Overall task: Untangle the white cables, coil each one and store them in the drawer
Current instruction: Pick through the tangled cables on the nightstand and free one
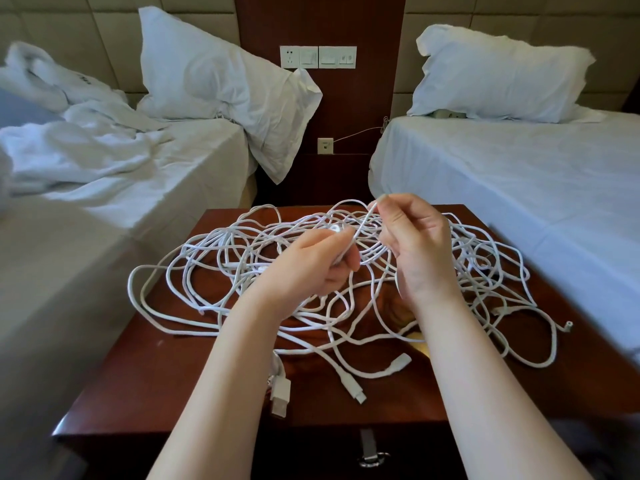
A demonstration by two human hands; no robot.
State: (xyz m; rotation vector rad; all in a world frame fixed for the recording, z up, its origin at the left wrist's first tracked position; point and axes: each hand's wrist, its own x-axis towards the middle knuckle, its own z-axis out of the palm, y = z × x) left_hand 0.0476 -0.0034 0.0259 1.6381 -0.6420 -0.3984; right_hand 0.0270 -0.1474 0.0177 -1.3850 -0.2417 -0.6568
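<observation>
Forearms hide the tangle's middle, so the cable count is unclear. The drawer (346, 445) front is dark and cut off at the bottom edge; only its metal ring pull (372, 457) is clear. White cables (221, 237) sprawl in loose loops across the glossy red-brown wooden bench (156, 375), with a flat USB plug (281, 398) near the front edge. Left grip (311, 265) and right grip (419, 247) each pinch a raised braided strand above the pile. Beds with white sheets flank the bench: rumpled left bed (104, 161), smooth right bed (519, 174). Wall sockets (317, 57) behind.
</observation>
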